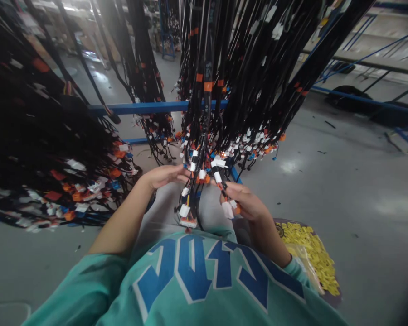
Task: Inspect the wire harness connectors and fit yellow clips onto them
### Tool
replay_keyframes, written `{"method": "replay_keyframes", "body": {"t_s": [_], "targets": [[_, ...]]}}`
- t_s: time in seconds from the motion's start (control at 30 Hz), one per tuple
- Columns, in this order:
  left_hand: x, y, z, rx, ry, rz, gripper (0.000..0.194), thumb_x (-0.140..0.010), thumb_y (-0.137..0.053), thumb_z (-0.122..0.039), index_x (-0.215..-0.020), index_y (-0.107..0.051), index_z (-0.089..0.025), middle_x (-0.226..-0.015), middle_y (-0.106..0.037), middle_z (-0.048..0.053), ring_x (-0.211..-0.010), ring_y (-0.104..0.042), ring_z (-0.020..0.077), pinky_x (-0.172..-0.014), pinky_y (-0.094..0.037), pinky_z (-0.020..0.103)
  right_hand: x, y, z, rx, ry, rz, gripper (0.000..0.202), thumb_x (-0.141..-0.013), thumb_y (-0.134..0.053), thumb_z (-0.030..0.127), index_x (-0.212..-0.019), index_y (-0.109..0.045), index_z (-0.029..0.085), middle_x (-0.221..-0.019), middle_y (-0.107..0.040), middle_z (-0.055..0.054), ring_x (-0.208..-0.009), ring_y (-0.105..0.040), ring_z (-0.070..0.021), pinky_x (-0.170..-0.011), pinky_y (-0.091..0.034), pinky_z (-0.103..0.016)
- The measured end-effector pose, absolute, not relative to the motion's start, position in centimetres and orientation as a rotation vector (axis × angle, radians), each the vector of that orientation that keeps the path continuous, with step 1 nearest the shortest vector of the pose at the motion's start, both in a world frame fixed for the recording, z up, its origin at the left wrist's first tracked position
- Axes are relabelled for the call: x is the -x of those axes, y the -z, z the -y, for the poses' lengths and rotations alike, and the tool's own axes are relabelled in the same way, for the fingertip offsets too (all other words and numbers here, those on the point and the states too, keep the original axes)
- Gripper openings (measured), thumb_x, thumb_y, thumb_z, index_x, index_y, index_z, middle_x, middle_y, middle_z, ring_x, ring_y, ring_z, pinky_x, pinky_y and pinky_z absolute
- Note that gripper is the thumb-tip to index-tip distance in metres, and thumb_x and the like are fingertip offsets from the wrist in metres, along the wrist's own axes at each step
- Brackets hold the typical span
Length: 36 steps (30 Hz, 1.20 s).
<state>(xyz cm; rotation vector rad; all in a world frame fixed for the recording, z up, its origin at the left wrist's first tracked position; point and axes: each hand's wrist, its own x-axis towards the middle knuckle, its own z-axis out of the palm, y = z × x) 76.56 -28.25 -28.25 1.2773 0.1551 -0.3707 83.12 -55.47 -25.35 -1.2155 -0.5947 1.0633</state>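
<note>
In front of me hangs a black wire harness (207, 108) with orange tape bands, its lower end splitting into branches with white and orange connectors. My left hand (168, 175) reaches in from the left, fingers closed at the harness wires and fingertips partly hidden behind them. On the right, my right hand (244, 200) is closed around a short branch tipped with white connectors (227, 209). Between the hands sit a small white connector (202, 174) and orange ones. A wide white connector (188, 222) dangles lowest, close to my shirt.
Dense bundles of hanging harnesses (47, 149) crowd the left, and more (258, 90) hang at the right. A blue rack bar (143, 107) crosses behind. On the floor at right lies a container of yellow pieces (313, 253). Shelving with blue rails (367, 95) stands beyond.
</note>
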Motion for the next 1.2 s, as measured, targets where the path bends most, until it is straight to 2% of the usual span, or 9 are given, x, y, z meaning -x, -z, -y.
{"method": "replay_keyframes", "body": {"t_s": [0.17, 0.27, 0.43, 0.63, 0.7, 0.87, 1.0, 1.07, 1.2], "targets": [[-79.0, 26.4, 30.1, -1.091, 0.176, -0.179, 0.056, -0.073, -0.05, -0.063, -0.091, -0.063, -0.011, -0.077, -0.068, 0.01, -0.063, -0.063, 0.0191, -0.061, -0.049, 0.029, -81.3, 24.4, 54.5, 1.42, -1.018, 0.853, 0.037, -0.083, -0.044, 0.05, -0.081, -0.056, 0.015, -0.063, -0.055, 0.001, -0.046, -0.041, -0.0052, -0.039, -0.031, -0.016], [-79.1, 25.0, 31.3, -1.096, 0.242, -0.086, 0.064, -0.061, -0.061, -0.066, -0.09, -0.064, -0.009, -0.073, -0.067, 0.011, -0.059, -0.063, 0.0203, -0.054, -0.049, 0.028, -80.5, 23.9, 53.5, 1.584, -0.957, 1.011, 0.032, -0.088, -0.035, 0.042, -0.076, -0.051, 0.016, -0.065, -0.054, 0.001, -0.047, -0.042, -0.0062, -0.045, -0.037, -0.019], [-78.3, 24.2, 32.3, -1.122, 0.235, -0.07, 0.043, -0.049, -0.079, -0.031, -0.082, -0.065, -0.008, -0.064, -0.067, 0.007, -0.051, -0.061, 0.0178, -0.046, -0.048, 0.024, -79.6, 24.2, 52.4, 1.708, -0.783, 1.179, 0.021, -0.088, -0.035, 0.027, -0.078, -0.05, 0.016, -0.064, -0.055, 0.001, -0.058, -0.049, -0.0099, -0.059, -0.04, -0.024], [-77.5, 23.5, 32.9, -1.061, 0.218, -0.093, 0.022, -0.048, -0.068, -0.017, -0.067, -0.062, -0.009, -0.049, -0.061, 0.004, -0.041, -0.056, 0.0161, -0.037, -0.043, 0.021, -81.7, 27.0, 51.9, 1.348, -1.019, 1.054, 0.041, -0.085, -0.036, 0.049, -0.094, -0.058, 0.015, -0.076, -0.06, -0.003, -0.065, -0.056, -0.0117, -0.062, -0.045, -0.025], [-77.2, 23.4, 33.1, -1.052, 0.215, -0.094, 0.02, -0.048, -0.067, -0.017, -0.066, -0.061, -0.009, -0.048, -0.061, 0.005, -0.039, -0.056, 0.0167, -0.036, -0.042, 0.022, -83.4, 28.4, 51.0, 1.393, -0.823, 0.926, 0.044, -0.084, -0.037, 0.049, -0.098, -0.059, 0.014, -0.082, -0.061, -0.005, -0.068, -0.056, -0.0126, -0.066, -0.046, -0.027], [-76.7, 23.3, 33.4, -1.051, 0.228, -0.08, 0.021, -0.048, -0.065, -0.018, -0.066, -0.06, -0.01, -0.048, -0.061, 0.005, -0.039, -0.056, 0.017, -0.036, -0.041, 0.022, -86.5, 31.2, 46.8, 1.674, -0.236, 0.813, 0.033, -0.075, -0.055, 0.031, -0.104, -0.058, 0.015, -0.103, -0.056, -0.009, -0.084, -0.054, -0.0158, -0.077, -0.044, -0.03], [-76.2, 23.1, 33.2, -1.077, 0.218, -0.081, 0.02, -0.049, -0.064, -0.02, -0.067, -0.059, -0.01, -0.048, -0.059, 0.004, -0.039, -0.054, 0.016, -0.037, -0.039, 0.022, -86.8, 32.2, 44.2, 1.744, -0.232, 0.902, 0.015, -0.076, -0.053, 0.03, -0.079, -0.059, 0.016, -0.083, -0.057, -0.004, -0.079, -0.052, -0.0154, -0.075, -0.042, -0.028], [-75.9, 22.9, 33.0, -1.079, 0.211, -0.078, 0.02, -0.05, -0.064, -0.02, -0.067, -0.059, -0.011, -0.047, -0.058, 0.003, -0.039, -0.054, 0.016, -0.037, -0.038, 0.022, -86.9, 32.3, 44.0, 1.735, -0.304, 0.803, 0.018, -0.08, -0.049, 0.03, -0.068, -0.053, 0.017, -0.07, -0.055, 0.0, -0.072, -0.052, -0.0133, -0.071, -0.042, -0.025], [-75.7, 22.8, 32.8, -1.091, 0.204, -0.081, 0.021, -0.05, -0.064, -0.02, -0.068, -0.059, -0.011, -0.049, -0.058, 0.004, -0.041, -0.055, 0.0162, -0.037, -0.037, 0.022, -87.6, 31.0, 45.4, 1.391, -0.664, 0.395, 0.021, -0.084, -0.046, 0.033, -0.07, -0.049, 0.017, -0.062, -0.055, 0.002, -0.055, -0.053, -0.0096, -0.053, -0.043, -0.021]]}}
